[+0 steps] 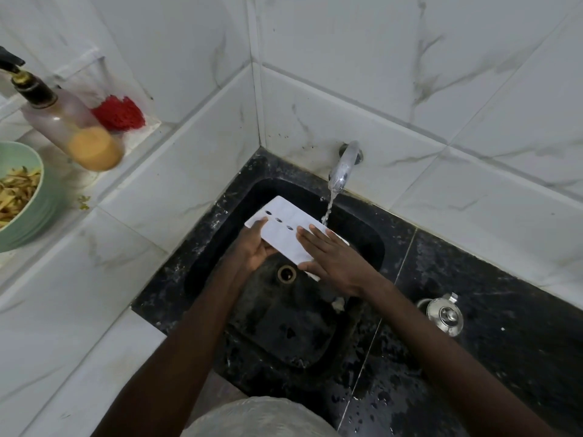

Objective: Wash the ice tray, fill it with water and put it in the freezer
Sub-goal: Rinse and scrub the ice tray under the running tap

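Note:
A flat white ice tray with three small dark holes in a row hangs over the black sink. My left hand grips its near left edge from below, thumb on top. My right hand lies flat on its right end, fingers spread across the surface. A chrome tap on the back wall runs a thin stream of water that lands at the tray's far right edge. The tray's underside is hidden.
The sink drain sits below the tray. A steel lid rests on the wet black counter at right. On the white ledge at left stand a soap pump bottle, a red scrubber and a green bowl of peels.

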### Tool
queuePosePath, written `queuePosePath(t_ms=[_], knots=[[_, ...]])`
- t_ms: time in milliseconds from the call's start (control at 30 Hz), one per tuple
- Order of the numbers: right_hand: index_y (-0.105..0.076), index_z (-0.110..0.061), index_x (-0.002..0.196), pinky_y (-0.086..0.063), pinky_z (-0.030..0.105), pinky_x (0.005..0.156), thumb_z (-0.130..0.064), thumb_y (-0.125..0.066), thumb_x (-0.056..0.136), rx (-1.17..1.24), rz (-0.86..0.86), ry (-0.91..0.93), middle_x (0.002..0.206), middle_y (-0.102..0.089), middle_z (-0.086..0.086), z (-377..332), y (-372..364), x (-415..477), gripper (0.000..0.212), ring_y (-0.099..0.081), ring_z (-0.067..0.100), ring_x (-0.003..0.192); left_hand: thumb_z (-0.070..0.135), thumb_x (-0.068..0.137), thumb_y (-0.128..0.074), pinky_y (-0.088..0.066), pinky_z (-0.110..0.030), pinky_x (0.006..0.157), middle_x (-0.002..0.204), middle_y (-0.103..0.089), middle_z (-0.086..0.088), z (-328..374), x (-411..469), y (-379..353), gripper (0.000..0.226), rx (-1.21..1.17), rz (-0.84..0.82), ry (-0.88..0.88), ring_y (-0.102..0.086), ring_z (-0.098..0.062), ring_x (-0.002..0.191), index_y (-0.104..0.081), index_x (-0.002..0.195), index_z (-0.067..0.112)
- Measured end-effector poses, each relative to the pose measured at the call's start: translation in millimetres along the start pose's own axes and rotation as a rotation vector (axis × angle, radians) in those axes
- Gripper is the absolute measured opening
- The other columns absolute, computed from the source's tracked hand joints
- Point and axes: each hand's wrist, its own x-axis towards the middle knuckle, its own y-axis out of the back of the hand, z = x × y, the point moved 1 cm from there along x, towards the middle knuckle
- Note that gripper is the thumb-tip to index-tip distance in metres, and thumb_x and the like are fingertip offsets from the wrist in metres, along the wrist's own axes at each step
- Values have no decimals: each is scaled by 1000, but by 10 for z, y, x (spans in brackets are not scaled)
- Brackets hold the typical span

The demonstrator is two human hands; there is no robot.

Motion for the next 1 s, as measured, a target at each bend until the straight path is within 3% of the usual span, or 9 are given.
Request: queuePosePath(t_ms=[100,133,300,500,600,700,800,900,1000], knots=[[-5,-18,167,4,37,131,-76,-7,97,13,-8,-19,174,4,-5,-95,19,263,90,11,12,160,19,108,-50,-53,-52,104,146,-57,-23,-199,-74,-192,43,-16,-60,41,-60,-36,131,-52,145,-2],[-5,-18,167,3,37,131,-75,-9,98,10,-4,-20,174,4,-5,-119,33,317,90,11,12,160,20,108,-50,-54,-50,103,145,-58,-23,-191,-82,-201,42,-23,-76,29,-61,-35,130,-54,144,-2],[-2,-22,167,8,33,130,-66,-26,107,-35,11,26,174,7,-8,-27,24,145,79,14,9,159,21,104,-58,-63,-40,60,112,-74,-17,248,13,129,21,-10,40,-76,-78,-23,82,-63,120,8],[1,-23,167,6,35,131,-66,-25,107,-15,-46,6,173,10,-10,5,-129,82,79,16,8,159,24,106,-56,-62,-46,74,117,-73,-16,165,-2,171,17,24,62,-66,-73,-27,96,-61,118,13],[1,-21,167,6,36,131,-65,-28,106,40,-55,-15,173,12,-9,-90,-134,215,80,16,10,159,23,107,-53,-59,-40,73,105,-72,-14,-78,-160,-59,17,47,25,33,-69,-24,87,-60,114,8],[0,-21,167,8,34,130,-66,-27,106,39,-30,-4,173,11,-10,-100,-130,182,81,16,9,159,20,108,-52,-57,-44,85,103,-72,-12,-68,-152,-45,20,16,-17,38,-71,-23,88,-64,111,5],[2,-24,167,9,32,129,-70,-21,105,23,-15,17,173,11,-12,-22,-163,-30,80,18,6,158,22,104,-59,-63,-43,71,115,-74,-16,120,-16,193,25,24,51,-51,-74,-25,90,-61,124,8],[2,-29,167,8,33,130,-70,-25,106,57,-17,-2,173,10,-15,52,-215,-214,79,18,2,157,22,105,-57,-60,-48,74,122,-71,-18,261,28,335,26,1,96,-71,-72,-27,96,-59,128,9],[0,-28,167,5,36,131,-69,-26,106,59,-14,-23,173,9,-13,59,-232,-182,79,18,3,157,23,105,-57,-61,-43,64,114,-73,-15,182,23,273,24,9,93,-45,-73,-26,91,-59,125,10]])
